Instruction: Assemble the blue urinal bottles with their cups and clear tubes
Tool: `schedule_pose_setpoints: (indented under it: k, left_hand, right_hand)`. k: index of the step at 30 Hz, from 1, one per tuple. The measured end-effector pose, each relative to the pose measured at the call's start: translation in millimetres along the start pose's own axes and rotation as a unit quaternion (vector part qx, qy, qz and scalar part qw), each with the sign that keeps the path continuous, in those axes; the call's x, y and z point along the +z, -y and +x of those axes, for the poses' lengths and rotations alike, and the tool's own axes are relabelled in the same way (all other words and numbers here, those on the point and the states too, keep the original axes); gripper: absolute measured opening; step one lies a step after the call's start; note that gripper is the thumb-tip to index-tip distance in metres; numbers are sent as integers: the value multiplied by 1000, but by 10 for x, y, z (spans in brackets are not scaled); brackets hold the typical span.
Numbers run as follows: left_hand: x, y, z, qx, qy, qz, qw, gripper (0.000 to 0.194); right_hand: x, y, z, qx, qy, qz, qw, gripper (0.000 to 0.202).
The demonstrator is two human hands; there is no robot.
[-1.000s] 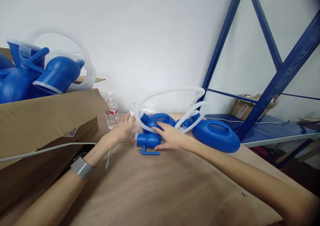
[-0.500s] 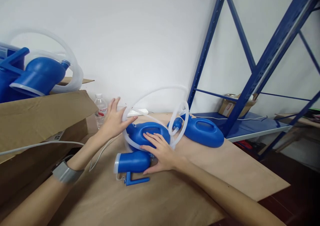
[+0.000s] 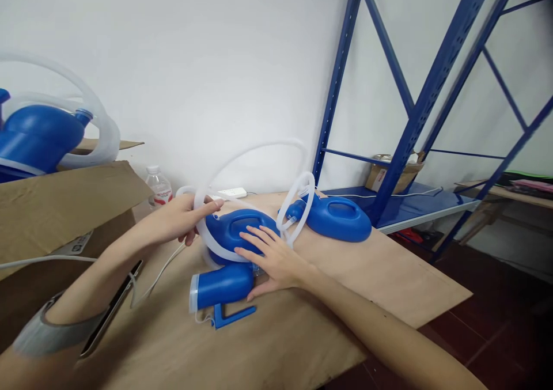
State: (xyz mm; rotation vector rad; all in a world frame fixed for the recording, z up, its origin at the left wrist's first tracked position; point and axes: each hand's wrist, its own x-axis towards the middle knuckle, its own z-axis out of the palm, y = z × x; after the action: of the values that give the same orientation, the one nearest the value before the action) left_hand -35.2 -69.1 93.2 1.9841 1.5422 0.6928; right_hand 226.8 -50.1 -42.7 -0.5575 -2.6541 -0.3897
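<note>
A blue jug (image 3: 242, 222) lies on the brown tabletop (image 3: 345, 280), with a clear hose (image 3: 216, 247) looped round it. My left hand (image 3: 185, 212) is curled around the hose at the jug's left end, thumb pointing right. Spread fingers of my right hand (image 3: 272, 257) rest on the jug and hose. Just below the jug sits a blue cup-like part (image 3: 222, 286) with a pale rim, beside my right thumb. An L-shaped blue piece (image 3: 235, 317) hangs by a thin cord from it. Behind on the right lies a second blue jug (image 3: 339, 220).
An open cardboard box (image 3: 69, 205) holding blue parts (image 3: 41, 133) and coiled hose stands at the left. A plastic bottle (image 3: 159, 187) and a power strip (image 3: 231, 193) are near the wall. Blue shelving (image 3: 389, 205) stands at the right; a dark flat device (image 3: 113, 306) lies under my left forearm.
My left hand has gone from spread and raised to lower and curled at the hose. My right hand stays on the jug. The view has shifted slightly right.
</note>
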Motion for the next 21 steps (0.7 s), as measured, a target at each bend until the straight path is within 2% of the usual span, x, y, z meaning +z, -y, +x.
schedule_pose_setpoints:
  k: [1, 3, 6, 8, 11, 13, 18, 21]
  left_hand:
    - [-11, 1, 2, -10, 20, -52, 998, 61]
    - [-15, -11, 3, -17, 24, -146, 989, 60]
    - [27, -32, 12, 11, -14, -247, 969, 63]
    - [82, -25, 33, 47, -45, -263, 962, 73]
    - [182, 37, 95, 88, -63, -226, 968, 92]
    - [237, 108, 152, 101, -62, -195, 974, 95]
    - [268, 287, 277, 102, -106, -71, 987, 84]
    - [266, 359, 316, 138, -84, 30, 986, 74]
  right_hand:
    - [-10, -30, -19, -4, -3, -2, 1000, 93]
    - [-28, -88, -48, -1, -11, -7, 1000, 97]
    - [-44, -180, -80, 27, -10, -15, 999, 97]
    - [-41, -249, -99, 39, -4, -24, 999, 94]
    - [-19, -361, -135, 30, 0, -37, 999, 82]
    - [-8, -432, -165, 24, -1, -40, 999, 71]
    - [-27, -567, -240, 25, -42, -45, 998, 46]
    - [-44, -609, -267, 23, -64, -48, 997, 46]
